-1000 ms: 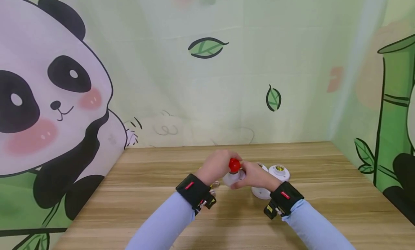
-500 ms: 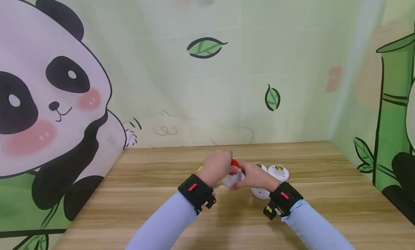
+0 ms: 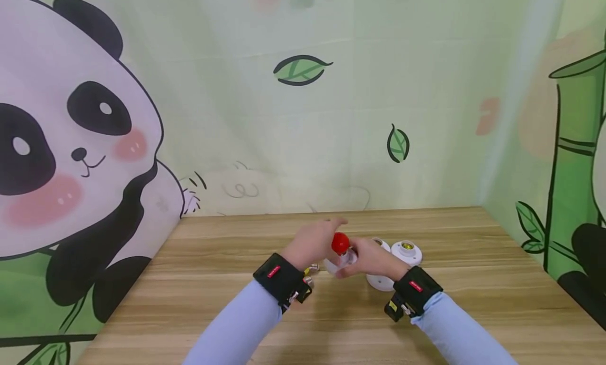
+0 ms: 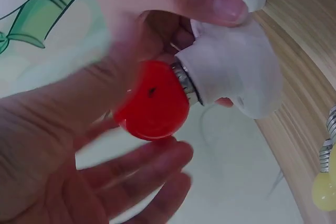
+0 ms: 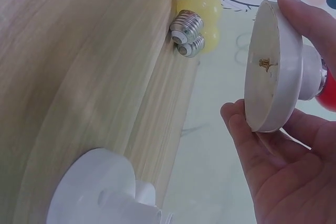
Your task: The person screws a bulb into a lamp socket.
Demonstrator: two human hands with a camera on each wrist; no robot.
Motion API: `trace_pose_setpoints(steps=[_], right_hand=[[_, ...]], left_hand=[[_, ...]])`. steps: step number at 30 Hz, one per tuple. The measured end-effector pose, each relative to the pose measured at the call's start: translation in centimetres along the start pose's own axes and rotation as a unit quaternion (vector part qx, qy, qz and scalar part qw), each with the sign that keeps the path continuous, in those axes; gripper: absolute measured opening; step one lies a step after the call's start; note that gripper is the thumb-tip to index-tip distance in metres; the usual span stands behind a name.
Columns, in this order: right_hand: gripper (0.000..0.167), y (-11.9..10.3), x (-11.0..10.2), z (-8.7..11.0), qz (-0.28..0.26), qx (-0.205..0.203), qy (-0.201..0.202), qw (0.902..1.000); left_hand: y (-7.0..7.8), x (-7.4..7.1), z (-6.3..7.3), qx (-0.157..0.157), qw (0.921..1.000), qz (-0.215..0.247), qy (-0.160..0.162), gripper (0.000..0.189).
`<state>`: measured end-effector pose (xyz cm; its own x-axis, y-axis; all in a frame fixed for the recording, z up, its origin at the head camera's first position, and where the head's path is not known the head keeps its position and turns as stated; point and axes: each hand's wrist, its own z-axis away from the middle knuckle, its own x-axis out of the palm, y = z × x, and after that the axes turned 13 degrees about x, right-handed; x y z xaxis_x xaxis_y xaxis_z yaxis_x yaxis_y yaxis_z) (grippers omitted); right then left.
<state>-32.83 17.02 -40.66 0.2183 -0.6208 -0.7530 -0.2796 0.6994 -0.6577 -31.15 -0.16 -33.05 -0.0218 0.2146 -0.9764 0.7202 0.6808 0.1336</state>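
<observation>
Left hand (image 3: pixel 312 244) loosened around red bulb (image 3: pixel 340 243), fingers (image 4: pixel 157 162) spread, metal thread (image 4: pixel 184 81) partly inside white socket (image 4: pixel 231 69), right hand (image 3: pixel 377 257) gripping socket.

Right grip (image 5: pixel 296 174) holds white socket (image 5: pixel 287 72); red bulb (image 5: pixel 328 93) at mouth. Yellow bulbs (image 5: pixel 207 9), another socket (image 5: pixel 94 182) on table (image 5: pixel 79 51).

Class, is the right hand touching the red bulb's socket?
Touching: the right wrist view shows the right hand gripping the socket, thumb and fingers against its rim.
</observation>
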Motion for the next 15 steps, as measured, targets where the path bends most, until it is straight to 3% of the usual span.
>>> trace_pose_setpoints(steps=[3, 8, 12, 15], right_hand=[[0.056, -0.14, 0.07, -0.01, -0.003, 0.005, -0.006, 1.0], [0.061, -0.13, 0.16, 0.03, -0.016, 0.0, -0.01, 0.9998], [0.064, -0.15, 0.14, 0.08, -0.028, -0.008, -0.013, 0.9995], [0.063, -0.22, 0.09, 0.16, -0.029, -0.008, -0.013, 0.9995]], left_hand=[[-0.15, -0.45, 0.12, 0.043, 0.9986, 0.023, -0.02, 0.073], [-0.08, -0.74, 0.38, 0.087, 0.9955, 0.035, -0.001, 0.037], [-0.15, -0.65, 0.38, 0.1, 0.994, 0.042, 0.015, 0.025], [-0.03, -0.65, 0.35, 0.089, 0.9951, 0.041, 0.015, 0.025]])
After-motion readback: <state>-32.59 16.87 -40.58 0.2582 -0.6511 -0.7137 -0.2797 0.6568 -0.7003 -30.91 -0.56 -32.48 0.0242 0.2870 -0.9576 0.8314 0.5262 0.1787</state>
